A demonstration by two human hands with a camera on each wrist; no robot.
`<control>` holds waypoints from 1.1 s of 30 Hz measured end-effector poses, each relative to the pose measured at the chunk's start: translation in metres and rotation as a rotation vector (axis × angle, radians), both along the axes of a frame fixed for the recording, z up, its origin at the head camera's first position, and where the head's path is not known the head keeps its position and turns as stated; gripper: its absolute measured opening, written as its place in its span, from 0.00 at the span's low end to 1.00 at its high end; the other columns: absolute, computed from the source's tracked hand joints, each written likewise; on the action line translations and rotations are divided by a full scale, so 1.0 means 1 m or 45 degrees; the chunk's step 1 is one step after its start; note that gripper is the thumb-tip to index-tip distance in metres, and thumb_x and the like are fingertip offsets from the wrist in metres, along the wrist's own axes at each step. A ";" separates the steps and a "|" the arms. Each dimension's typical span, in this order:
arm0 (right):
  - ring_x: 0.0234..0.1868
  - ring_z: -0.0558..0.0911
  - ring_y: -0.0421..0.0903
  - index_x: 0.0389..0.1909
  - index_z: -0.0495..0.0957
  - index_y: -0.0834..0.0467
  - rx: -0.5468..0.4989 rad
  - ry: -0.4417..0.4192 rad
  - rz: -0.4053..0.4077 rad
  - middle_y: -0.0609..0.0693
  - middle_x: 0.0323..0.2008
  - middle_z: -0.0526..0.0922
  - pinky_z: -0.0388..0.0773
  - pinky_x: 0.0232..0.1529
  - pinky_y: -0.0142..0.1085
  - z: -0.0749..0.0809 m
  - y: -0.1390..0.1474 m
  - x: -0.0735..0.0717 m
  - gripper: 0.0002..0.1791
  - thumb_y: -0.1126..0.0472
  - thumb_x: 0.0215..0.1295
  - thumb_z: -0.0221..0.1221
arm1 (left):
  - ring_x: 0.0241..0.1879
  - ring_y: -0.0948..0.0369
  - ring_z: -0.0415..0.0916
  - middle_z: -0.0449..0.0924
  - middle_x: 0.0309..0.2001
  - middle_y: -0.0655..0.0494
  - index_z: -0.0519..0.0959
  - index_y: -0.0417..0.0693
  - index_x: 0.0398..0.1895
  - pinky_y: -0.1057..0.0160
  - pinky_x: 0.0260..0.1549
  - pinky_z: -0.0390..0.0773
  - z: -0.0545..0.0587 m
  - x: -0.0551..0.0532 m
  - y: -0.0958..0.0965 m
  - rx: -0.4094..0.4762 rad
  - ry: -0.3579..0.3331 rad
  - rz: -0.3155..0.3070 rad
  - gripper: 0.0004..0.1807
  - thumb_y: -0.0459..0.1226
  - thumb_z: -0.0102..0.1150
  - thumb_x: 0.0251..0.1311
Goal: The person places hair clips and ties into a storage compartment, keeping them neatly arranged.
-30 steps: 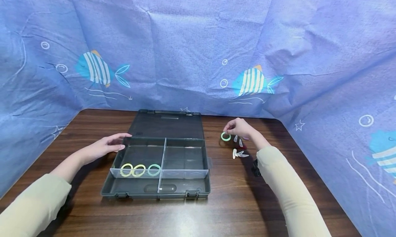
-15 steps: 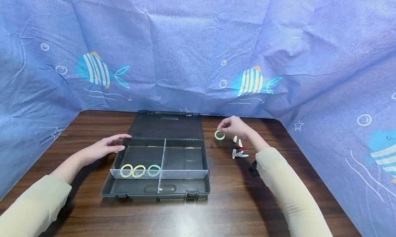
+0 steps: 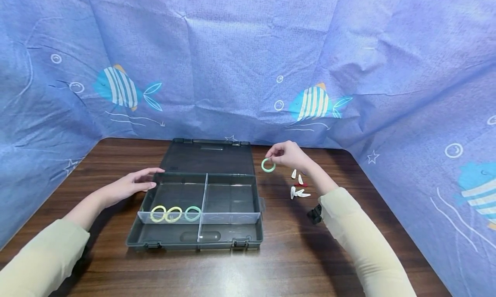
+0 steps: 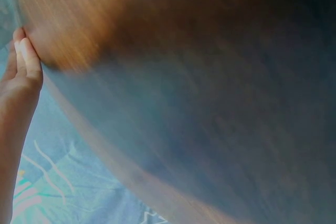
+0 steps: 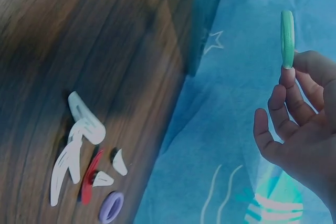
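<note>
Your right hand [image 3: 290,155] is pinching a green hair tie [image 5: 287,38] in its fingertips; the tie is hanging over the table [image 3: 286,245], just right of the open lid [image 3: 209,157]. Your left hand [image 3: 125,187] is touching the box [image 3: 232,198] at its far left corner, fingers extending loosely, released. The lid is lying back on the far side. Inside, two yellow hair ties [image 3: 151,214] and a second green one [image 3: 192,221] are sitting in a row by the cross divider, left half. Right of the box, white clips [image 5: 86,119], a red clip [image 5: 86,187] and a purple hair tie [image 5: 103,212] are lying in a loose group.
</note>
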State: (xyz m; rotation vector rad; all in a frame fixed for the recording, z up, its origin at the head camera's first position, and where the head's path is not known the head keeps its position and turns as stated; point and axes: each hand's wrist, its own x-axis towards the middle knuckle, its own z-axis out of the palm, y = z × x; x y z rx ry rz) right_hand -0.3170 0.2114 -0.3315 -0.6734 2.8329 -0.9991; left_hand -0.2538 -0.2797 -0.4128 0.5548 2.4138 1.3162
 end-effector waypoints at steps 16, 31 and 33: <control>0.28 0.77 0.41 0.32 0.85 0.52 -0.092 0.145 0.053 0.45 0.27 0.83 0.72 0.30 0.32 0.036 -0.027 0.016 0.05 0.62 0.56 0.62 | 0.68 0.38 0.49 0.49 0.72 0.40 0.59 0.53 0.70 0.36 0.56 0.60 0.001 0.001 0.000 0.003 -0.009 -0.003 0.26 0.44 0.46 0.70; 0.29 0.78 0.39 0.33 0.85 0.53 -0.146 0.197 0.181 0.44 0.28 0.85 0.72 0.33 0.31 0.057 -0.075 0.017 0.05 0.63 0.57 0.63 | 0.68 0.38 0.48 0.48 0.72 0.40 0.58 0.52 0.70 0.37 0.56 0.61 -0.001 -0.003 -0.002 0.007 -0.032 -0.020 0.27 0.44 0.47 0.70; 0.29 0.77 0.40 0.33 0.85 0.53 -0.138 0.200 0.202 0.44 0.28 0.85 0.72 0.32 0.31 0.060 -0.082 0.017 0.05 0.63 0.57 0.62 | 0.68 0.38 0.48 0.47 0.72 0.40 0.58 0.52 0.70 0.37 0.56 0.61 -0.002 -0.003 -0.002 0.008 -0.040 -0.022 0.27 0.44 0.47 0.70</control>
